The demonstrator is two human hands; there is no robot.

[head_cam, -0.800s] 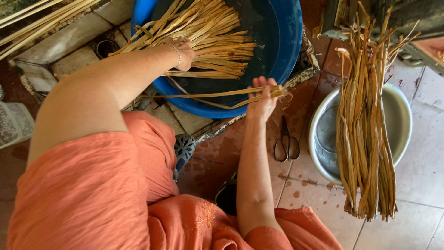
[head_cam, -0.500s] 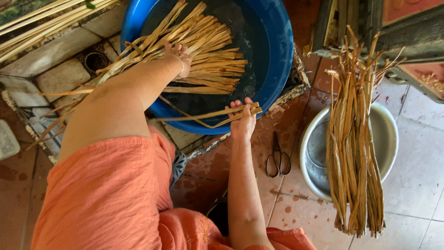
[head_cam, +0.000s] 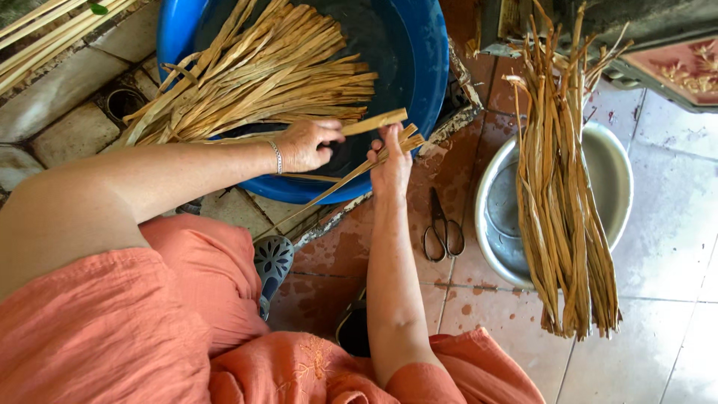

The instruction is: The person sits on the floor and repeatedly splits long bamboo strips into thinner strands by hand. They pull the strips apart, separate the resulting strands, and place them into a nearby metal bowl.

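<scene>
Right hand (head_cam: 390, 166): fingers clamped on thin reed strips (head_cam: 351, 176) at the blue tub's (head_cam: 437, 67) 5 o'clock rim.
Left hand (head_cam: 307, 144): fingers closed around a flat strip (head_cam: 374, 123), just beside the right hand.
Scissors (head_cam: 443, 228): on the tiled floor, 3 o'clock of the right forearm.
Metal basin (head_cam: 613, 179): beyond the scissors, reed bundle (head_cam: 565, 194) laid across it.
Tub contents: soaking reeds (head_cam: 254, 75), 11 o'clock.

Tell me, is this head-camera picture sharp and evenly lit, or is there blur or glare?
Head view: soft, even daylight; the tan reed strips in the round blue plastic basin and the black-handled scissors look sharp. Both hands, left hand and right hand, show little blur. Mild sheen on the round metal bowl and wet floor tiles.
</scene>
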